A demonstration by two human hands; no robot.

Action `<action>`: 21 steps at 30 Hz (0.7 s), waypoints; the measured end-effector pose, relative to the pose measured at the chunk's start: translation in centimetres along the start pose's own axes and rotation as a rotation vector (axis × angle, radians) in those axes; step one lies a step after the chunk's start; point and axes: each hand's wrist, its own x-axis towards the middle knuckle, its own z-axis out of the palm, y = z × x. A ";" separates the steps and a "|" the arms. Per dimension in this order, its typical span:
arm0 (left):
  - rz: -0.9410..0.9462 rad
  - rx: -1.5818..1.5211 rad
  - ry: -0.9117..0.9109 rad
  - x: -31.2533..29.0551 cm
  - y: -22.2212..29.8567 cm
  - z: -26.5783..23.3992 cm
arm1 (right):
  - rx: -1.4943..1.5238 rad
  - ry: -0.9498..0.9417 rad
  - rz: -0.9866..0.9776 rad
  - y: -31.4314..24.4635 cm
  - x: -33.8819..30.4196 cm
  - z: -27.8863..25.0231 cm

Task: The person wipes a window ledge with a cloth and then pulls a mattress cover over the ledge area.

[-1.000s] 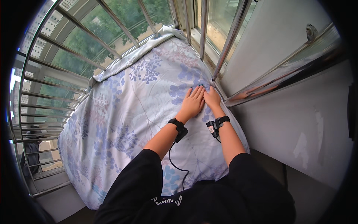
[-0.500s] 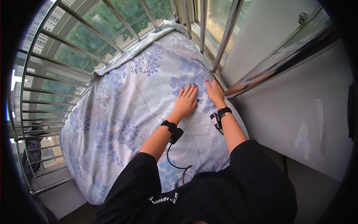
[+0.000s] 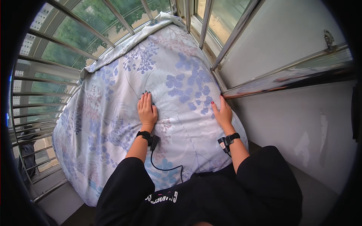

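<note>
A pale sheet (image 3: 113,101) with blue and mauve plant prints spreads over a broad surface in front of me, its far edge bunched into a fold (image 3: 130,43) along the bars. My left hand (image 3: 147,112) lies flat on the sheet near its middle, fingers stretched forward. At the sheet's right side my right hand (image 3: 223,114) rests with extended fingers, its fingertips close to the bar at the edge. Neither hand grips anything. Each wrist wears a black band with a small box; a cable (image 3: 166,169) runs from the left one.
Metal bars (image 3: 75,47) fence the far and left sides, with windows and trees beyond. To the right, a shiny metal rail (image 3: 286,81) runs along a pale wall panel (image 3: 286,124). A dark cloth-like thing (image 3: 28,150) hangs behind the left bars.
My left hand has slid left across the sheet, away from the right hand. The right hand has shifted slightly right and nearer to me. The view has also moved a little.
</note>
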 end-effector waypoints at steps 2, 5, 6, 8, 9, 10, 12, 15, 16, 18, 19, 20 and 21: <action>0.028 0.008 0.038 0.0 -0.4 0.2 | 0.034 -0.125 0.230 -0.1 0.8 -0.1; 0.042 0.017 0.044 0.2 -0.5 0.1 | 0.130 -0.145 0.274 -0.2 1.8 -0.3; 0.054 0.012 0.049 0.3 -0.6 0.1 | 0.188 -0.190 0.304 -0.4 2.0 -0.6; 0.039 0.018 0.041 0.1 -0.2 -0.2 | 0.221 -0.180 0.355 -0.9 2.5 -1.3; 0.026 0.015 0.036 0.7 0.3 -0.4 | 0.393 -0.229 0.369 -0.9 3.0 -1.8; 0.045 0.022 0.041 1.3 0.9 -0.5 | 0.568 -0.276 0.378 -1.0 3.2 -2.1; 0.032 -0.059 0.006 2.4 3.3 -0.3 | 0.732 -0.268 0.401 -1.6 3.5 -2.8; 0.462 -0.325 -0.146 7.1 13.0 -1.7 | 0.689 -0.369 0.381 -1.0 3.0 -3.8; 0.628 -0.391 -0.265 8.4 15.9 -1.5 | 0.714 -0.355 0.308 -0.4 2.8 -3.5; 0.818 -0.421 -0.333 10.3 18.5 -0.1 | 0.545 -0.433 0.222 -1.7 3.6 -4.4; 0.827 -0.414 -0.324 11.5 19.8 0.5 | 0.555 -0.446 0.203 -2.0 3.6 -4.8; 0.840 -0.148 -0.618 12.8 20.9 1.0 | 0.562 -0.460 0.183 -2.4 3.4 -5.2; 0.829 0.123 -0.904 13.6 22.0 1.7 | 0.559 -0.451 0.178 -2.4 3.4 -5.5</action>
